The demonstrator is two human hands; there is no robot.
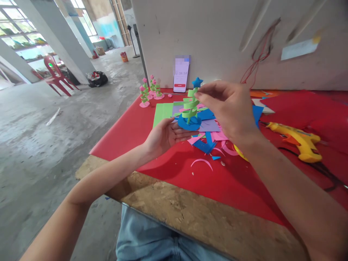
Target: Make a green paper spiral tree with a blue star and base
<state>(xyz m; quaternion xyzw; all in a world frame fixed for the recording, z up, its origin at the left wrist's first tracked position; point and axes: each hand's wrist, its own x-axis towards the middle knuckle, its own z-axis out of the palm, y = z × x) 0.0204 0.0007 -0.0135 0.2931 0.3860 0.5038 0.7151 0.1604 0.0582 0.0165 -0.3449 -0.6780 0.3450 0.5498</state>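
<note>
A small paper tree [190, 105] made of a green spiral strip stands on a round blue base [187, 124] and carries a blue star [197, 82] on top. My left hand [165, 135] lies palm up under the blue base, fingers stretched out, bearing it. My right hand [231, 108] is raised to the right of the tree, its thumb and forefinger pinched together at the tree's top just below the star.
Three finished small trees with pink stars [149, 91] stand at the table's far left corner. A phone [181, 75] leans on the white wall. Coloured paper sheets and scraps [209, 139] lie on the red table cover [130, 134]. A yellow glue gun [299, 139] lies at right.
</note>
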